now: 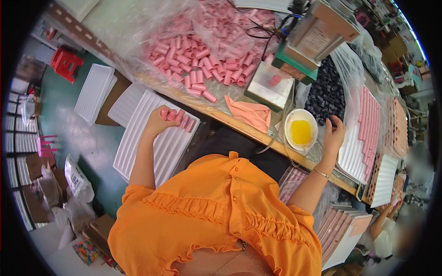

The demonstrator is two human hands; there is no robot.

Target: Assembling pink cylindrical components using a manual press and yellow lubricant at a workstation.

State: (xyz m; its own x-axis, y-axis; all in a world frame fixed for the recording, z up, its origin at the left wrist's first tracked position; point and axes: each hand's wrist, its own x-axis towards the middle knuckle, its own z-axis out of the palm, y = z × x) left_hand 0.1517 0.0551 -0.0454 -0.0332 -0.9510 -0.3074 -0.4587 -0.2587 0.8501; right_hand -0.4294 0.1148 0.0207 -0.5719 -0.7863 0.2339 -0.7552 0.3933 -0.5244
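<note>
My left hand (159, 123) is closed around a short row of pink tubes (172, 115), above a white ridged tray (152, 138) at the left. A couple more pink tubes (189, 125) are beside it at the tray's corner; whether the hand holds these too I cannot tell. At the right, my right hand (336, 134) pinches a small black cap (331, 121) at the near edge of a heap of black caps (326, 89). Just left of that hand is a white bowl (287, 133) with yellow liquid (301, 132).
A large heap of pink tubes (202, 60) lies on plastic sheeting. Before the bench machine (317, 39), a pink tube (275, 80) stands on a metal block (262, 87). An orange cloth (251, 114) lies near the edge. Tubes fill a tray (352, 158) at right.
</note>
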